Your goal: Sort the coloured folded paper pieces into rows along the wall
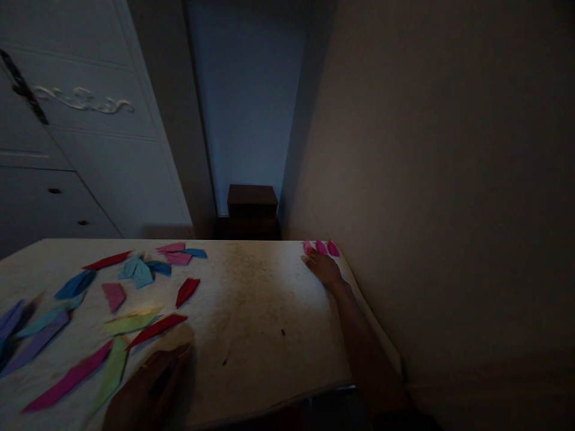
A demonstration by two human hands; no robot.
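My right hand [322,267] reaches to the far right corner of the table, its fingertips on the leftmost pink folded paper piece [307,246]. Beside it in a row are two more, a middle pink piece [320,247] and a right pink piece [333,248]. At the near left, my left hand [150,386] rests on the table with loosely bent fingers, a dark gap between thumb and fingers and nothing visible in it. Close to it lie a red folded strip [157,330], a light green strip [112,368] and a magenta strip [69,380].
Several other folded paper pieces, such as a light blue one [138,270] and a purple one [39,344], cover the left of the pale table [251,299]. A wall [426,179] borders the right side. White cabinets [103,161] and a brown low unit [252,197] stand beyond.
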